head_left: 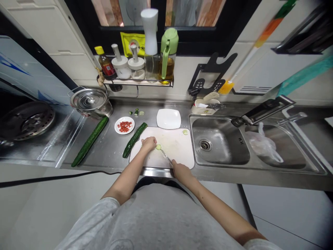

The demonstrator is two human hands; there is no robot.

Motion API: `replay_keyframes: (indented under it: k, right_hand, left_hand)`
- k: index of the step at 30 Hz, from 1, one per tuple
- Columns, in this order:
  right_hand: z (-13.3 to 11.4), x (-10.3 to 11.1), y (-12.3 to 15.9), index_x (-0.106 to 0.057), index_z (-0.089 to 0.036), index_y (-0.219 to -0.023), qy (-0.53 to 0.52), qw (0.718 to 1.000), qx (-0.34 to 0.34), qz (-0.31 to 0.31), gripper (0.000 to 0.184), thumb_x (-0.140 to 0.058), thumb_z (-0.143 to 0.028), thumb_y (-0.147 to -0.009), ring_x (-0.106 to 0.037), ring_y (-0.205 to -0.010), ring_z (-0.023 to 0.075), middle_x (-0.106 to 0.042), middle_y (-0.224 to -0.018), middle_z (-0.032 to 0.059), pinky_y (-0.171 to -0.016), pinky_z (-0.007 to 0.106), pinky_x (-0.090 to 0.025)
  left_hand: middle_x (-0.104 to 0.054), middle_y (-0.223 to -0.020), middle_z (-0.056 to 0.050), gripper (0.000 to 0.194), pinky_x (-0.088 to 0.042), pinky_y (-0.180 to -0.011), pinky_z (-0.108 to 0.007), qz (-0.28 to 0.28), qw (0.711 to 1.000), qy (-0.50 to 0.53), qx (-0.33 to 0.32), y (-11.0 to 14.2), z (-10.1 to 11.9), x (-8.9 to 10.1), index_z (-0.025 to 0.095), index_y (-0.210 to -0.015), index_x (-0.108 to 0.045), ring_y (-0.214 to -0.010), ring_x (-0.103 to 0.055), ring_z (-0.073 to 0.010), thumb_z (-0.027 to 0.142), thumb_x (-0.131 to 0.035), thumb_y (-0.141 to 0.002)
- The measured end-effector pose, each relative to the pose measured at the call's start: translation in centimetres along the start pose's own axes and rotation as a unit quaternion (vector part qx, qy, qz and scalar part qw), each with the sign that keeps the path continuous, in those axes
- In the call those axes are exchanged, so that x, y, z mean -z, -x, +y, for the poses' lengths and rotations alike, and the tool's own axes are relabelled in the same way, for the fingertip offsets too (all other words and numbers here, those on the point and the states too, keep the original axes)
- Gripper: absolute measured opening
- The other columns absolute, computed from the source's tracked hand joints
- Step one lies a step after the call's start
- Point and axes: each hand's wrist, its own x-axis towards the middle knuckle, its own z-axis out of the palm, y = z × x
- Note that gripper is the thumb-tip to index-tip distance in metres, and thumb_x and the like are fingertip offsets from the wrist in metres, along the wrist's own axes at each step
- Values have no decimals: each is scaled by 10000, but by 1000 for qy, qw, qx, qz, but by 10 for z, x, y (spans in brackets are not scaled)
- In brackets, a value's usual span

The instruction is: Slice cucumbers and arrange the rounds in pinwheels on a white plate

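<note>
My right hand [182,172] is closed around the handle of a knife [167,158], whose blade slants up and left over the white cutting board [182,151]. At the blade's tip is a round, pale green cucumber slice [158,147]. Just left of that slice, my left hand [149,143] is closed with its fingers curled; whatever is in them is hidden. Another pale slice [185,132] lies at the board's upper right corner. A cucumber [134,140] rests along the board's left edge.
Behind the board sit a white rectangular plate [168,119] and a small plate of chopped red pieces [120,130]. A longer cucumber [90,142] and a steel pot [97,109] are at left. A double sink [221,139] lies right; a condiment rack [140,82] hangs above.
</note>
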Motion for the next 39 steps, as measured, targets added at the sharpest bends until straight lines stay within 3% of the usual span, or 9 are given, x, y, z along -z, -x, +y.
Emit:
replay_keyframes:
  k: [5, 9, 16, 23, 28, 34, 39]
  right_hand:
    - [4, -6, -1, -433, -177, -1191, -8, 1000, 1, 10, 310, -345, -119, -899, -649, -904, 249, -677, -947, 136, -684, 295, -386]
    - [16, -13, 2, -446, -177, -1168, -37, 998, 10, 43, 250, -333, -227, -951, -643, -867, 240, -676, -921, 126, -663, 278, -351]
    - [28, -21, 6, -400, -162, -1201, -121, 985, -62, 108, 259, -329, -275, -979, -631, -832, 210, -679, -886, 105, -642, 262, -298]
    - [30, -20, 2, -429, -161, -1181, -133, 982, -59, 123, 268, -306, -285, -977, -636, -820, 215, -681, -891, 109, -636, 274, -304]
    - [31, -21, -1, -438, -163, -1158, -120, 985, -58, 113, 257, -308, -292, -977, -641, -810, 215, -681, -881, 109, -625, 273, -294]
    - [30, -23, -6, -434, -171, -1158, -111, 987, -54, 98, 253, -318, -309, -980, -636, -800, 219, -677, -875, 107, -620, 271, -294]
    - [25, -16, -6, -429, -171, -1176, -104, 989, -56, 94, 257, -326, -301, -981, -636, -826, 217, -678, -912, 119, -634, 270, -305]
  left_hand:
    - [-697, -1012, -23, 156, -303, -957, -415, 1, 1000, 0, -10, 5, 1, 3, 250, -906, -635, -1030, -586, -221, 227, -565, -768]
    - [-688, -1043, -20, 205, -290, -946, -419, 6, 1000, 0, -26, 14, 0, 3, 261, -934, -642, -1044, -565, -229, 201, -495, -805]
    - [-626, -1114, -83, 210, -276, -916, -416, 69, 995, -39, -54, 29, 7, -13, 230, -977, -629, -1092, -506, -270, 248, -555, -781]
    - [-685, -915, -18, 144, -288, -891, -378, 70, 995, 47, -49, 39, 15, -15, 224, -865, -617, -937, -583, -197, 157, -499, -815]
    - [-698, -856, 18, 101, -330, -862, -324, 97, 984, 148, 7, 50, -14, 2, 233, -864, -638, -833, -604, -153, 270, -621, -771]
    - [-683, -786, 22, 106, -378, -697, -235, 126, 972, 193, 43, 50, -61, 16, 204, -831, -639, -721, -591, -114, 229, -652, -729]
    - [-683, -807, 11, 113, -388, -684, -224, 140, 976, 161, 42, 46, -66, 14, 210, -839, -638, -733, -592, -119, 176, -631, -731]
